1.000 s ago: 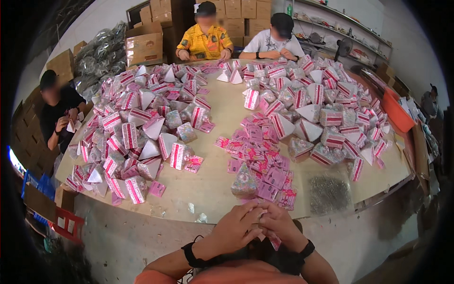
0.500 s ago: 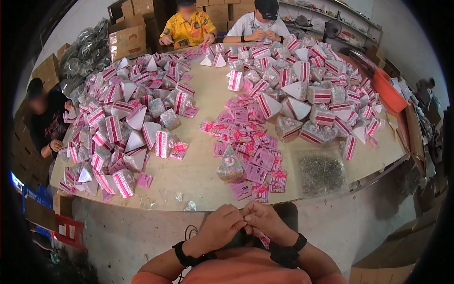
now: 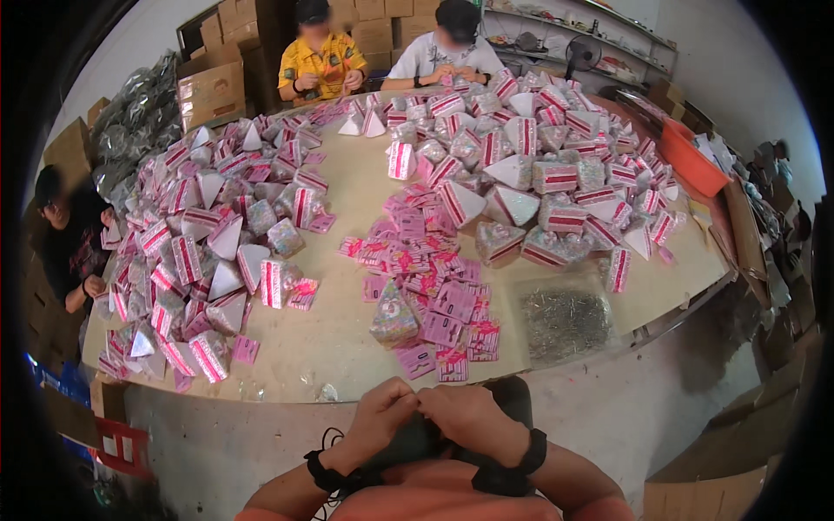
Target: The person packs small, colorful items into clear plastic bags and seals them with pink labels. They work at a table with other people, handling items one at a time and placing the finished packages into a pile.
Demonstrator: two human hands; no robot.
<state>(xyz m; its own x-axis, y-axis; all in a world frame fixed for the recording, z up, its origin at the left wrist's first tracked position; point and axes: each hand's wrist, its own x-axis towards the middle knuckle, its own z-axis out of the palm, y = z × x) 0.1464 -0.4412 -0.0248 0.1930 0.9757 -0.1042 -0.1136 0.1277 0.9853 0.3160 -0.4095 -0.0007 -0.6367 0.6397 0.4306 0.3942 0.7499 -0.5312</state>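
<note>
I am looking down at a wide, pale surface (image 3: 347, 339) in a room stacked with cardboard boxes (image 3: 208, 87). Nearest me, my left hand (image 3: 378, 421) and right hand (image 3: 469, 417) are meeting fingertip to fingertip just below the surface edge, pinching something too small to make out. Just beyond the hands, flat pink cards (image 3: 434, 304) are lying in a loose spread, with a clear filled pouch (image 3: 393, 317) among them. Beyond my right hand, a clear bag of small dark pieces (image 3: 565, 323) is resting. Farther off, pink-and-white pyramid packs (image 3: 217, 252) are piling up on both sides. At the far edge, two people (image 3: 321, 61) are sitting.
</note>
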